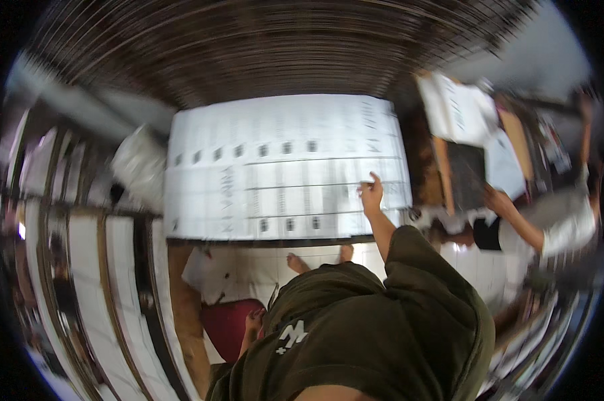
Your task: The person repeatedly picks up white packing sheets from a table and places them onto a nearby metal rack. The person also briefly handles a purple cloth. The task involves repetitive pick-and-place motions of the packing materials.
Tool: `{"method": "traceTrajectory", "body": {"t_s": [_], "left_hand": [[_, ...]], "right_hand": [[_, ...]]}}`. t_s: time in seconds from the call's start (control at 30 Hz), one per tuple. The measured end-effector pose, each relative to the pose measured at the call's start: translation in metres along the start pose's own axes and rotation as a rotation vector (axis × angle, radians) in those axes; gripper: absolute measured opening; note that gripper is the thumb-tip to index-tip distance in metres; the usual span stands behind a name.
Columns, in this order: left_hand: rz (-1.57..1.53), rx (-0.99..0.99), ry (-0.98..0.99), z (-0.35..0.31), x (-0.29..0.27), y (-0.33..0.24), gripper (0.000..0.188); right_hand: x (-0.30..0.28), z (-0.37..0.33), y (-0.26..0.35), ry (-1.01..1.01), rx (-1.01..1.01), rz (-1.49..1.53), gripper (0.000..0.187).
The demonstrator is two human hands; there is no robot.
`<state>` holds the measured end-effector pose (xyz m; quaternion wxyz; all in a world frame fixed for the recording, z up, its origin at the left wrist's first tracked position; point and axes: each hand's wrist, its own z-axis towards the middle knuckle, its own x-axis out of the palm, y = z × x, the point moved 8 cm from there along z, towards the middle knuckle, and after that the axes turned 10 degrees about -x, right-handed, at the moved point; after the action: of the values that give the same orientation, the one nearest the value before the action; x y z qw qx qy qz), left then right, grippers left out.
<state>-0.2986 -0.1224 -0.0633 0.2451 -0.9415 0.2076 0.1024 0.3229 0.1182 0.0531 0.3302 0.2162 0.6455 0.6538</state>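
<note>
Below the near edge of the counter (282, 241), our left hand (252, 323) is hanging by a red seat (226, 324); we cannot tell its grip. Beyond, a printed white sheet (285, 175) is covering the counter, probably needing light, flat fingers. Over its right part, our right hand (371, 194) is reaching, grip apart, empty. We are counting one top sheet, one seat.

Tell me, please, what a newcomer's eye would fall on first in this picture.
Probably the large white sheet with dark markings, bright in the centre, with the right hand at its right side. Next might come the dark green shirt at the bottom and the dark striped surface across the top.
</note>
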Motion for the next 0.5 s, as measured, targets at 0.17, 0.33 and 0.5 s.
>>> {"method": "traceTrajectory", "body": {"t_s": [0.17, 0.33, 0.5], "left_hand": [[0.08, -0.052, 0.032, -0.038, 0.045, -0.113, 0.064], [0.184, 0.005, 0.045, -0.029, 0.081, -0.145, 0.061], [0.442, 0.029, -0.078, -0.057, 0.112, -0.176, 0.061]], "right_hand": [[-0.22, 0.048, -0.024, -0.796, 0.259, 0.94, 0.049], [-0.286, 0.04, -0.02, -0.848, 0.166, 1.026, 0.047], [-0.283, 0.045, -0.044, -0.87, 0.322, 1.028, 0.036]]}}
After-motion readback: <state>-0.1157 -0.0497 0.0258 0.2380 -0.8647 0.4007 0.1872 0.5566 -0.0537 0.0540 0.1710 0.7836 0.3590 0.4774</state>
